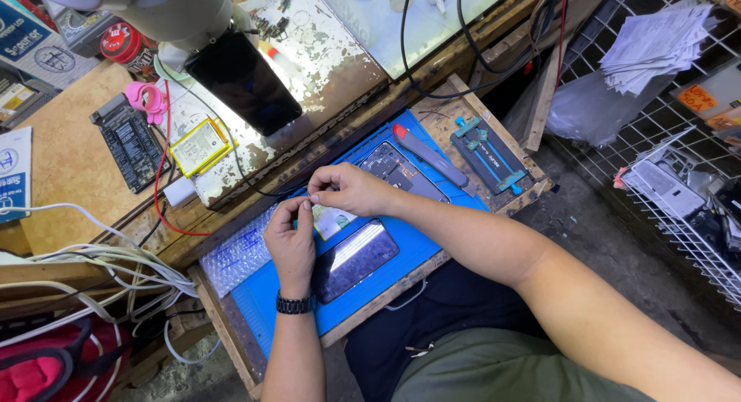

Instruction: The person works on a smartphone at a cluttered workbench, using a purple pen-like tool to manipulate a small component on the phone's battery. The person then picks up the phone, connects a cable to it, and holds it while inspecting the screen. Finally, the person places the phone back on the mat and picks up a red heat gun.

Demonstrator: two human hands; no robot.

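Two hands pinch a small pale film over a blue rubber work mat (pixel 417 244).
Left hand (pixel 291 244) and right hand (pixel 349 189), fingertips closed on the film (pixel 333 219), hold it just above the mat, beside a glossy black phone screen (pixel 356 259).

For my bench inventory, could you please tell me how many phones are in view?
3: a dark phone under the lamp, an opened phone on the blue mat, a glossy phone near the left hand. Others may be hidden.

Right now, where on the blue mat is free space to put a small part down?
The blue mat is bare at its near corner, between the bubble wrap and the dark phone. The middle is crowded: the left hand and right hand meet above a small part, with an opened phone behind.
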